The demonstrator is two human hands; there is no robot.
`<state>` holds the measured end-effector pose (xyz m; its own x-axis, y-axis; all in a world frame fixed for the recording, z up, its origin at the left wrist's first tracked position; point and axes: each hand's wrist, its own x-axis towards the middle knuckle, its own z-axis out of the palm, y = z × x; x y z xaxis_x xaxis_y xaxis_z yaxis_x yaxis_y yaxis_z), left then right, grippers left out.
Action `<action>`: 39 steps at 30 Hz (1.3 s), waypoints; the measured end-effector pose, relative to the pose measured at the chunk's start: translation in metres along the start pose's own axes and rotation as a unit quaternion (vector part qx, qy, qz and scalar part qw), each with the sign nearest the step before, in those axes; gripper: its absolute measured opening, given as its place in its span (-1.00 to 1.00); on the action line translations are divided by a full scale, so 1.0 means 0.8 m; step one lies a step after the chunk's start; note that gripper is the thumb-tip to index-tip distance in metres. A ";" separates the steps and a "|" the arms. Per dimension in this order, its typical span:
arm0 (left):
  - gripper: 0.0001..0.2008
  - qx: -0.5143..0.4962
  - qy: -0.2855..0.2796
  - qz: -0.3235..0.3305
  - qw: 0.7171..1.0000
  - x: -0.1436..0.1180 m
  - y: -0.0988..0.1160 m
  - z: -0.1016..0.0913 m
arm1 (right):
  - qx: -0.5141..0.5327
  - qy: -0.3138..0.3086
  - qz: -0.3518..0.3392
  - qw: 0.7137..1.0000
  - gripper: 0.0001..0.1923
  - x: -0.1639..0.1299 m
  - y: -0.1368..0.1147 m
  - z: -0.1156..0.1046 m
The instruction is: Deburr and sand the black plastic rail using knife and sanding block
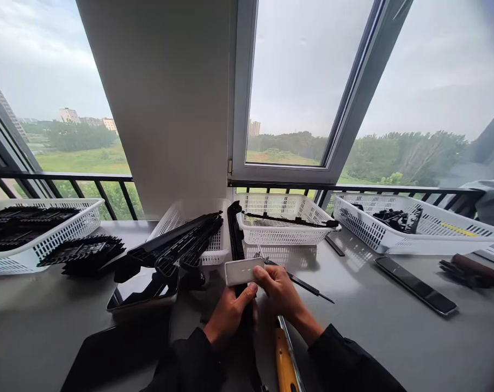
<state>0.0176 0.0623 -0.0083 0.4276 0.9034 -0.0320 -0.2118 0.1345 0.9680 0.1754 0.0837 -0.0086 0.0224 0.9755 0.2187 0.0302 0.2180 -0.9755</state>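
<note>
Small white rectangular plastic piece (244, 270) is being held near table centre, pinched between both hands: left hand (227, 316) gripping from below, thumb on its lower edge; right hand (280, 288) closing on its right end. White baskets (285, 220) are sitting just beyond.

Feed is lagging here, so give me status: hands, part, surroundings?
Left hand and right hand both gripping small white rectangular plastic piece. Long black strip beneath. Yellow-handled tool by right wrist.
</note>
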 end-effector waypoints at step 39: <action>-0.20 -0.046 -0.118 -0.055 0.990 -0.002 -0.001 -0.011 | 0.057 0.065 -0.018 0.996 -0.64 -0.008 -0.002 -0.001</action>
<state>0.0094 0.0645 -0.0116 0.6440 0.7621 -0.0667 -0.2270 0.2736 0.9347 0.1758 0.0773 -0.0081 0.1530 0.9565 0.2483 -0.0795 0.2624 -0.9617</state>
